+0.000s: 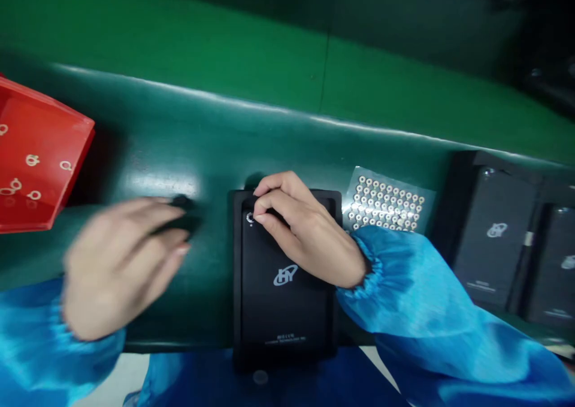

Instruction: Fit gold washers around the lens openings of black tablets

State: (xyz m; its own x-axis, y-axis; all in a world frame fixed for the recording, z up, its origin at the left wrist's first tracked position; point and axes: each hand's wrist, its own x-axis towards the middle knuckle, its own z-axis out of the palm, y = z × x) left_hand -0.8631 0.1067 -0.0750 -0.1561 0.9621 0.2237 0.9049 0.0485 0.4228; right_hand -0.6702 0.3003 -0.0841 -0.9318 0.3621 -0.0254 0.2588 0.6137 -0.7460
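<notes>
- Over the green bench [148, 155], I have one feed, the head view, looking down on both hands.
- Black panel [285, 299] lies flat between the hands, its long axis running away from me, with a small ring [250, 217] near its far left corner.
- Right hand [305, 233] is the nearer to that ring: fingers bunched closed, tips on the panel's far end just beside the ring. I read that as a grip on the panel, though the fingers hide what lies under them.
- Left hand [121, 263] is blurred, just left of the panel, its fingers reaching to a small dark lump [182, 215]. I cannot tell whether it is gripped.
- Red tray [40, 155] with loose rings [31, 160] sits at far left.
- Clear sheet [386, 200] of rings lies just past the right hand.
- More black panels [494, 233] lie at right.
- Blue sleeves [417, 287] cover both forearms.
</notes>
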